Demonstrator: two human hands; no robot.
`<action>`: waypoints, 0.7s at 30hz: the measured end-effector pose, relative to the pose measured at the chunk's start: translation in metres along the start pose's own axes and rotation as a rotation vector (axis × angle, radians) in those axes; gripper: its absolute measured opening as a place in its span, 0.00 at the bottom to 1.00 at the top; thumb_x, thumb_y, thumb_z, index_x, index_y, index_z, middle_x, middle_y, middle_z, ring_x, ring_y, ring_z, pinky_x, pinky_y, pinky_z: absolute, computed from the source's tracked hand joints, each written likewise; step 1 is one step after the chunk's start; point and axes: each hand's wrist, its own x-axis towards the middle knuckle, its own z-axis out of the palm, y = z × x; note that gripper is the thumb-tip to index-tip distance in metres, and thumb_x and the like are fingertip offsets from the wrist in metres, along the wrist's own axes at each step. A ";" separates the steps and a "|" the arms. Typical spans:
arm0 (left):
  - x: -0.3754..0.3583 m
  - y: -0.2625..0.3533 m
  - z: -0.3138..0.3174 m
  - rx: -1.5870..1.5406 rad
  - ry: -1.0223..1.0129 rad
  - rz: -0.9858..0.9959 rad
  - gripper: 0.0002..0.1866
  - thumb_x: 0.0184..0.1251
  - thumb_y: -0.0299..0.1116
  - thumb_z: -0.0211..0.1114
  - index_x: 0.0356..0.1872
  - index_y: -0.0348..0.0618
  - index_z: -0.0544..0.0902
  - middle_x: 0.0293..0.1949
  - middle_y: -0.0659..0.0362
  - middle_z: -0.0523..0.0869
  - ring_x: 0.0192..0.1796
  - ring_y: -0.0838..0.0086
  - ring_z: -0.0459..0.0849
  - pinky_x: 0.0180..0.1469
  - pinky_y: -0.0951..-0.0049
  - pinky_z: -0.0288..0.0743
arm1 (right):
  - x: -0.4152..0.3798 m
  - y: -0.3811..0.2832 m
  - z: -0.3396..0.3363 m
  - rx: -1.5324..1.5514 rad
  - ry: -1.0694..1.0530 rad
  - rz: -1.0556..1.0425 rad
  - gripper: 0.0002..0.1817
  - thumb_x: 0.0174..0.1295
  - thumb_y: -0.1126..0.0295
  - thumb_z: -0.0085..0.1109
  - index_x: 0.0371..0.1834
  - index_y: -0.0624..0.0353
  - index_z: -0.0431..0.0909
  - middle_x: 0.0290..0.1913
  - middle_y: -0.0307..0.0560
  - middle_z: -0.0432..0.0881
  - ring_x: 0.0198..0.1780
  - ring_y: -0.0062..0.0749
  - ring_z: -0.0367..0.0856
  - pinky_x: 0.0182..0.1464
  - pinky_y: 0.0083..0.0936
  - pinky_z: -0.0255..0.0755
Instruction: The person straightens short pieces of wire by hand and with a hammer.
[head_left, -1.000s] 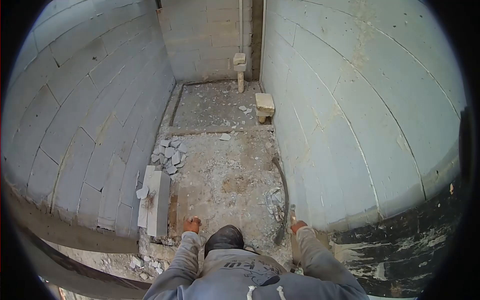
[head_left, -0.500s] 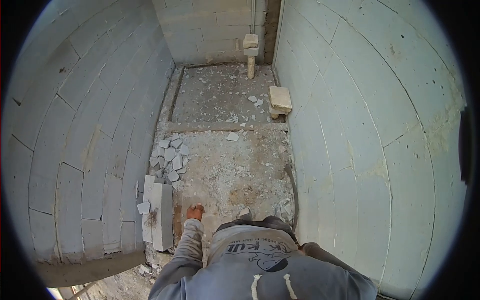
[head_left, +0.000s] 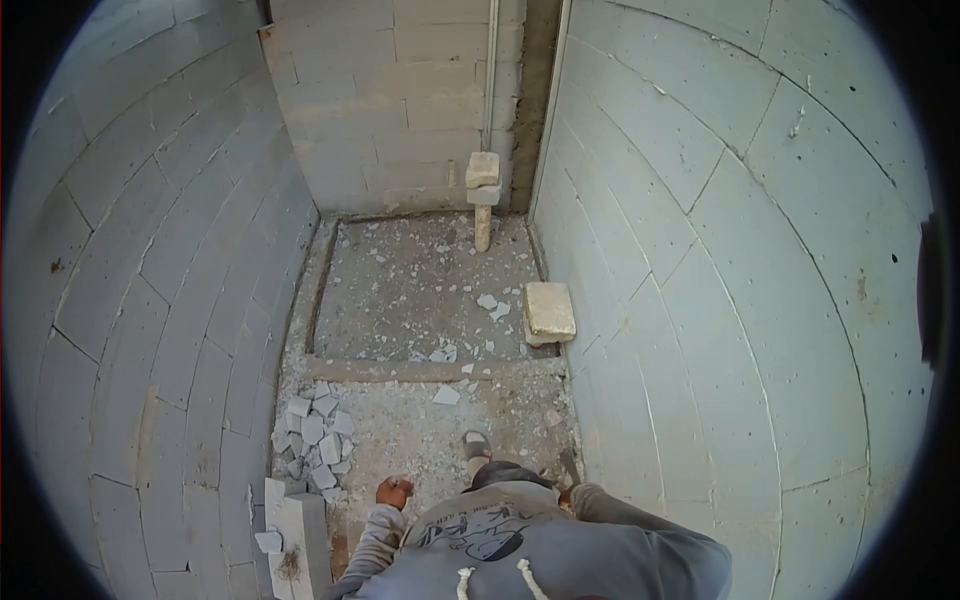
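My left hand [head_left: 395, 490] hangs beside my body above the floor, its fingers curled in loosely and nothing showing in them. It is nearest to the long pale block [head_left: 305, 530] by the left wall and the heap of broken block pieces [head_left: 318, 440]. On the other side, my right hand [head_left: 566, 496] is low against my hip and mostly hidden by the sleeve and body. A dark narrow piece [head_left: 570, 466] juts out just beyond it, seemingly held; I cannot make out its kind.
Pale block walls rise close on both sides. A low raised strip [head_left: 440, 370] crosses the littered floor. Beyond it, blocks [head_left: 550, 310] are stacked by the right wall, and a short post [head_left: 483, 228] carries more blocks [head_left: 482, 172]. My sandalled foot [head_left: 477, 444] is forward.
My view has tilted up, showing more of the back wall. One foot has come forward. The long dark strip near my right side is now mostly out of sight.
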 end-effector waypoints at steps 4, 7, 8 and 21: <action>0.111 0.038 -0.030 -0.219 0.174 -0.040 0.07 0.59 0.29 0.60 0.32 0.34 0.79 0.22 0.56 0.81 0.20 0.72 0.77 0.21 0.71 0.70 | 0.054 -0.037 -0.132 -0.026 0.200 -0.046 0.28 0.54 0.56 0.56 0.57 0.58 0.74 0.55 0.57 0.77 0.55 0.46 0.77 0.55 0.38 0.70; 0.169 0.100 -0.048 -0.284 0.215 -0.072 0.07 0.58 0.28 0.60 0.32 0.34 0.78 0.21 0.57 0.80 0.18 0.73 0.75 0.20 0.73 0.67 | 0.048 -0.076 -0.249 -0.077 0.214 -0.062 0.28 0.53 0.56 0.56 0.57 0.58 0.74 0.55 0.58 0.77 0.56 0.46 0.76 0.56 0.38 0.70; 0.195 0.111 -0.049 -0.290 0.227 -0.038 0.07 0.58 0.28 0.60 0.33 0.34 0.78 0.20 0.58 0.80 0.18 0.74 0.75 0.20 0.73 0.66 | 0.050 -0.080 -0.269 -0.091 0.213 -0.058 0.28 0.53 0.56 0.56 0.57 0.58 0.74 0.55 0.58 0.77 0.56 0.46 0.76 0.56 0.38 0.70; 0.496 0.336 0.017 0.969 -0.205 0.122 0.27 0.58 0.52 0.58 0.43 0.34 0.81 0.42 0.46 0.84 0.49 0.55 0.81 0.56 0.62 0.70 | 0.167 -0.138 -0.466 0.630 0.335 0.220 0.39 0.50 0.51 0.65 0.63 0.62 0.67 0.61 0.57 0.70 0.59 0.45 0.72 0.58 0.36 0.68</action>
